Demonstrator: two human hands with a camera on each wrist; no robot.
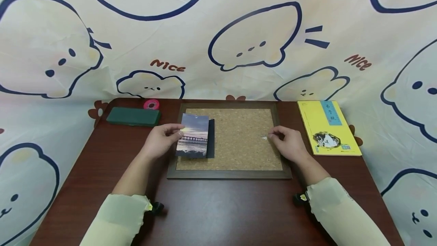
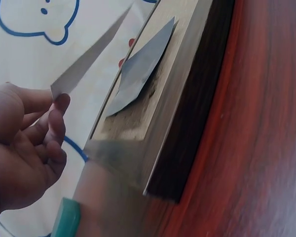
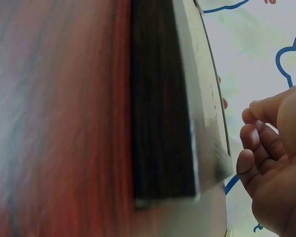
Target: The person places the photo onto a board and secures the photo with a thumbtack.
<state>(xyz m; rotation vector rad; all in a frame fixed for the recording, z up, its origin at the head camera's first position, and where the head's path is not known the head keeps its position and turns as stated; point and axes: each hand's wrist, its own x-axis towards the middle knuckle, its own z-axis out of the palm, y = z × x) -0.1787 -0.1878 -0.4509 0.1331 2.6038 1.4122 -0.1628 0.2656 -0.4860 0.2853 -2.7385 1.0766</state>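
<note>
My left hand (image 1: 160,139) pinches the left edge of a photo print (image 1: 192,136) showing a sky and a long pier, raised over the cork board (image 1: 242,143). Under it, a second dark sheet (image 1: 211,139) lies on the cork, mostly covered in the head view; the left wrist view shows this sheet (image 2: 143,69) bowed. At the board's right side, my right hand (image 1: 290,143) has thumb and forefinger brought together beside some tiny whitish pieces (image 1: 264,137). Whether anything sits between those fingertips is too small to make out.
A green case (image 1: 133,116) and a pink tape roll (image 1: 151,104) lie at the back left of the brown table (image 1: 225,212). To the right of the board is a yellow book (image 1: 327,128). A patterned cloth (image 1: 191,37) hangs behind the table.
</note>
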